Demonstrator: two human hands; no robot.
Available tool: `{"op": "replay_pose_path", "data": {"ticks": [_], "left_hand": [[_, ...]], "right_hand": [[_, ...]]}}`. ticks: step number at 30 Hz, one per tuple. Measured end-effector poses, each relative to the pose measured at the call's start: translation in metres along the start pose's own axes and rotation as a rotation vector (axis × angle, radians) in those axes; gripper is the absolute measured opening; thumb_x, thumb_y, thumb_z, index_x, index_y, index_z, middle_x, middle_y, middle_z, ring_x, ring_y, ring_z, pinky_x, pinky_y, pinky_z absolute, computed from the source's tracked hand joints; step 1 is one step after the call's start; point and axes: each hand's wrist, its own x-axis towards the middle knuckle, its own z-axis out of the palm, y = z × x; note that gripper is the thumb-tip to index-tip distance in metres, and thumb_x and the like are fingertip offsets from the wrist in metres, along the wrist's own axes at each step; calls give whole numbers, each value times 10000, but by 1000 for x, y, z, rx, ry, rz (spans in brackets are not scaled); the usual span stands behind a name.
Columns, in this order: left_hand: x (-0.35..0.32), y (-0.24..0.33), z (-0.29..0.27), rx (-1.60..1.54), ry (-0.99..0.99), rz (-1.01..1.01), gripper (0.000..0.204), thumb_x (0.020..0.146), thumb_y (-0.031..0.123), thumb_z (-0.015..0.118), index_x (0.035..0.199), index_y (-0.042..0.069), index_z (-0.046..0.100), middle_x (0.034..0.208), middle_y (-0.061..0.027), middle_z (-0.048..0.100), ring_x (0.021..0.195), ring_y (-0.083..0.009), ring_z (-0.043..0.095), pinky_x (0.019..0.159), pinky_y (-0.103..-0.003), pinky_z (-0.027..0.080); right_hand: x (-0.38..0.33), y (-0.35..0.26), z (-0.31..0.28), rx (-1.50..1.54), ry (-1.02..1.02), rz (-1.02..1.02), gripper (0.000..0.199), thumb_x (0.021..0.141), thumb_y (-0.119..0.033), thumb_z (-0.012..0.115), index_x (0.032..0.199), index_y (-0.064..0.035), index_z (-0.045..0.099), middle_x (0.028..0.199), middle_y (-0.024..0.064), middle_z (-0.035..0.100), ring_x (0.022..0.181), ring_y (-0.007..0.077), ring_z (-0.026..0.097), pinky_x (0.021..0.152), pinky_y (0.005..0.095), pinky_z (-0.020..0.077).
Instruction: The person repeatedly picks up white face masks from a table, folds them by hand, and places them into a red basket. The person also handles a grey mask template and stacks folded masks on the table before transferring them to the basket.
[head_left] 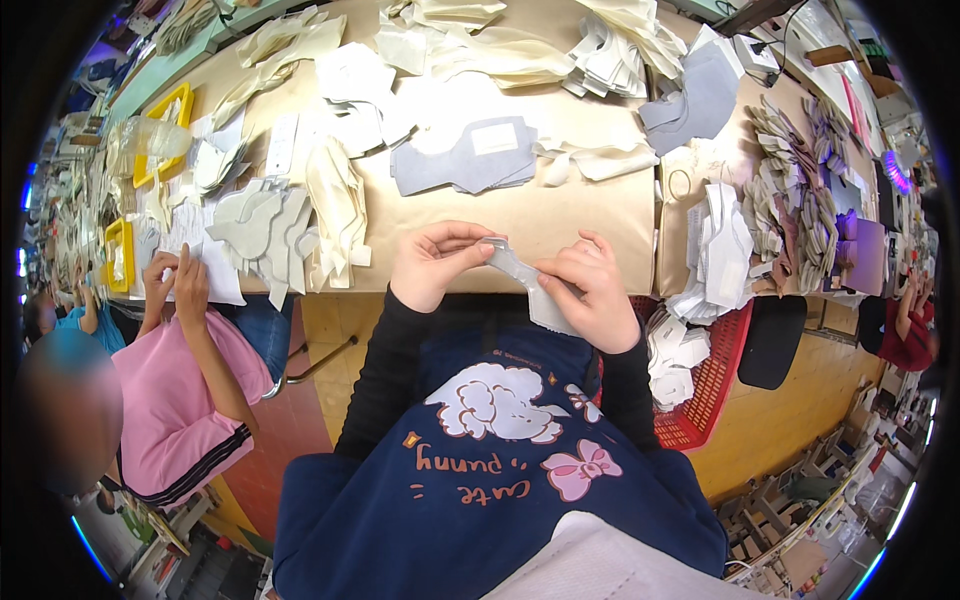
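"Grey, thin, curved sheet piece (514, 266) at the frame's centre, by the near edge of the brown-covered worktop (605, 225). Who has it?"

"Both. The left hand (440, 262) pinches its upper-left end; the right hand (592, 290) grips it about midway, thumb on top."

"What could go wrong?"

"Uneven pulling might crease its narrow neck, I'd judge; a loosened pinch could drop it."

"Pose?"

"Fingers curled toward each other, black-sleeved forearms (374, 370) rising from below."

"Around?"

"Blue-grey flat pieces (436, 166) above; a red perforated plastic basket (717, 398) lower right."
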Motion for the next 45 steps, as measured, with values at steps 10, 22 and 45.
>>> {"op": "replay_pose_path", "data": {"ticks": [10, 22, 45], "left_hand": [[22, -56, -2, 831, 186, 307, 317, 867, 95, 741, 1178, 56, 695, 1219, -88, 683, 1144, -244, 621, 979, -378, 483], [33, -92, 16, 1355, 49, 564, 477, 941, 264, 661, 1406, 187, 582, 1453, 36, 555, 1400, -262, 438, 1176, -530, 261], [32, -93, 4, 1030, 108, 649, 479, 907, 81, 670, 1375, 94, 566, 1368, -119, 595, 1275, -294, 561, 1116, -465, 384]], "right_hand": [[5, 36, 11, -628, 67, 95, 408, 877, -144, 684, 1283, -158, 640, 1350, 111, 540, 1323, 356, 444, 1167, 669, 187], [0, 56, 82, -598, 325, 263, 386, 995, -281, 586, 1378, -255, 633, 1530, 130, 418, 1421, 424, 334, 1171, 564, 255], [-56, 80, -7, 72, 510, 561, 339, 817, -128, 808, 1079, -4, 633, 1151, 130, 639, 1093, 271, 589, 945, 379, 457]]}}
